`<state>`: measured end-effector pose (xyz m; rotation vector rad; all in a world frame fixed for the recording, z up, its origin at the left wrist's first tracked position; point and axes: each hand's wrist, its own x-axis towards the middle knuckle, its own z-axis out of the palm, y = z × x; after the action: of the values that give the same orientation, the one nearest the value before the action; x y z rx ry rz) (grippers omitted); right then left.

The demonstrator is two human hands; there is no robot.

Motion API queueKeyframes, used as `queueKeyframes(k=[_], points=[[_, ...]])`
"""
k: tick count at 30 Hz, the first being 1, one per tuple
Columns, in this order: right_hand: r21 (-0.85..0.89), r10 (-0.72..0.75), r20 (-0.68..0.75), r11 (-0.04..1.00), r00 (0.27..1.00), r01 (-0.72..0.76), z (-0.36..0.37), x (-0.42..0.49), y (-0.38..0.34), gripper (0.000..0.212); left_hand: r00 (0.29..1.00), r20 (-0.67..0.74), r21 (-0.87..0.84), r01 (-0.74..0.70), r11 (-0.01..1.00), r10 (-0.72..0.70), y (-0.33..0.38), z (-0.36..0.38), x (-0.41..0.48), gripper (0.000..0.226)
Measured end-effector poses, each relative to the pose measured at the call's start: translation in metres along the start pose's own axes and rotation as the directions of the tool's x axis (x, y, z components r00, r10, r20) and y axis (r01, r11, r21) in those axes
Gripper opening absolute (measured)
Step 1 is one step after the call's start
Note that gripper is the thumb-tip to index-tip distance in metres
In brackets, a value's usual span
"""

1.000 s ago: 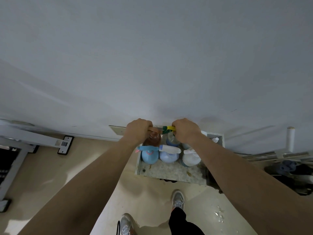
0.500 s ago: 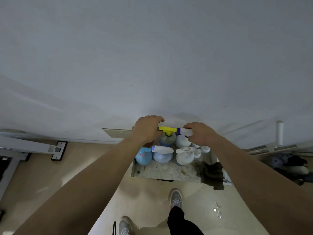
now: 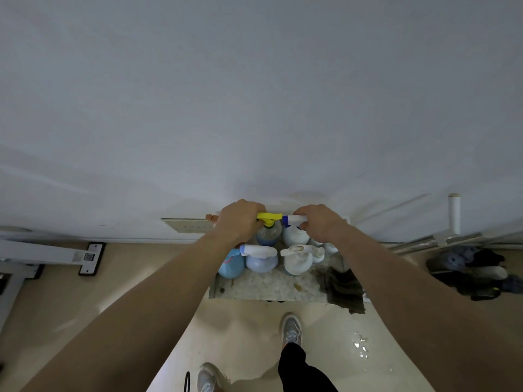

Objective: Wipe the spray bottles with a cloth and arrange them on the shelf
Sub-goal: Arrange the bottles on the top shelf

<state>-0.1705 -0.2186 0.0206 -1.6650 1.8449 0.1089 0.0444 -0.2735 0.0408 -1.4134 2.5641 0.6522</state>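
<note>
**Right hand** [image 3: 319,225]: fingers are curled round the white spray head [image 3: 297,219], blue at its tip, of a white bottle [image 3: 295,236] stood upright at the back of the shelf [image 3: 263,288].

**Left hand** [image 3: 240,220]: fingers are curled downward against the rear end of the yellow spray head [image 3: 269,216] of a clear bottle [image 3: 268,234], also at the back of the shelf. An orange tip [image 3: 211,217] is seen just beyond the knuckles; which of the two is gripped cannot be told.

The two spray heads are held almost end to end.

**Front row of the shelf, left to right:** a light blue bottle [image 3: 230,264], a pale lilac bottle [image 3: 260,263] and a capped white bottle [image 3: 297,261] are stood side by side.

**Front right corner of the shelf:** a dark cloth [image 3: 345,290] is draped over the edge.

**Behind the shelf:** a white wall [image 3: 254,108]. **Below its front edge:** a pale floor [image 3: 141,292] and a grey shoe [image 3: 291,329].
</note>
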Motion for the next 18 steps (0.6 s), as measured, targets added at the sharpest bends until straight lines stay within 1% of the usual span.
queueKeyframes(k=[2,4,5,7,9,12,15,18], points=[[0.024,0.02,-0.014,1.0,1.0,-0.019,0.002,-0.004,0.0,0.039,1.0,0.006,-0.002,0.001,1.0,-0.001,0.002,0.0,-0.002,0.018],[0.042,0.029,-0.027,0.999,0.999,-0.028,0.001,-0.011,0.001,0.053,1.0,-0.011,-0.026,0.0,1.0,0.0,0.003,0.0,-0.005,0.034],[0.062,0.041,-0.037,0.997,0.998,-0.039,-0.002,-0.017,0.002,0.057,1.0,-0.026,-0.045,0.0,0.999,-0.001,0.005,-0.002,-0.008,0.042],[0.129,0.077,-0.066,0.989,0.995,-0.068,-0.009,-0.027,0.009,0.057,0.998,-0.068,-0.08,-0.011,0.997,0.006,0.011,-0.006,-0.013,0.048],[0.176,0.112,-0.101,0.98,0.989,-0.093,-0.017,-0.04,0.018,0.052,0.995,-0.099,-0.089,-0.039,0.995,0.03,0.02,-0.012,-0.017,0.047],[0.232,0.182,-0.126,0.961,0.975,-0.15,-0.028,-0.06,0.036,0.046,0.991,-0.107,-0.094,-0.093,0.991,0.083,0.043,-0.022,-0.018,0.042],[0.236,0.238,-0.121,0.95,0.964,-0.205,-0.034,-0.078,0.059,0.041,0.985,-0.081,-0.098,-0.161,0.982,0.154,0.073,-0.026,-0.012,0.038],[0.261,0.281,-0.121,0.934,0.952,-0.243,-0.034,-0.094,0.079,0.039,0.976,-0.021,-0.13,-0.219,0.967,0.218,0.105,-0.025,-0.002,0.035]])
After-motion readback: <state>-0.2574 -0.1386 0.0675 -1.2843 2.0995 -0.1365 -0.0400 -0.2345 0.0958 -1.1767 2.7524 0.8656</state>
